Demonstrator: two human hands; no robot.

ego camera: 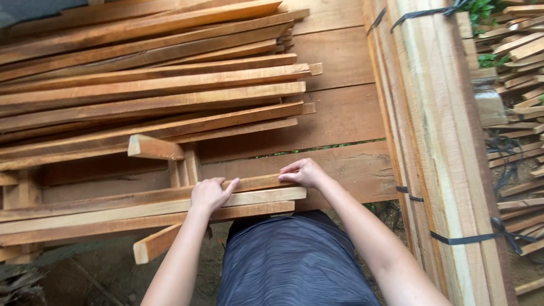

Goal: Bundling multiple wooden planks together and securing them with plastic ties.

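Wood: reddish-brown sawn slats and boards are seen from above, filling most of the view.
Near stack: a low stack of slats lies just in front of the person, its long axis running left to right, its right ends roughly flush.
Top slat: the top slat rests on that stack, tilted slightly up toward the right.
Left hand: the left hand is laid palm down on the stack, fingers curled over the top slat's near edge; nothing is lifted.
Right hand: the right hand is set on the top slat's right end, fingers bent over it, nearer to that end than the left hand.
Relation: the top slat lies straight ahead of both hands, crosswise to the arms, with most of its length stretching away to the left.
Far pile: a larger pile of long slats is heaped beyond, well apart from the hands.
Support: a short block and upright pieces are seen between the two heaps.
Right side: a bundle of pale boards is bound with dark straps.
Platform: wide planks lie beneath everything.
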